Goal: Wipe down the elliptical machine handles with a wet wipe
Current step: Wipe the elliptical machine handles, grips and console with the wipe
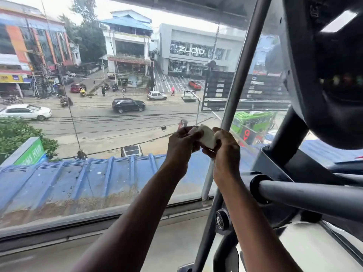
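Both hands, left hand (181,143) and right hand (225,148), pinch the folded wet wipe (208,137); upright handle (241,75) just beyond, nearer the right.

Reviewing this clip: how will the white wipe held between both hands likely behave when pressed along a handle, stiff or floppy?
Probably floppy: the wet wipe bends between the left hand and right hand. Likely light, since fingertips alone hold it.

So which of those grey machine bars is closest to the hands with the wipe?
The slanted light-grey bar, rising just behind the right hand. The horizontal bar sits lower, by the wrist.
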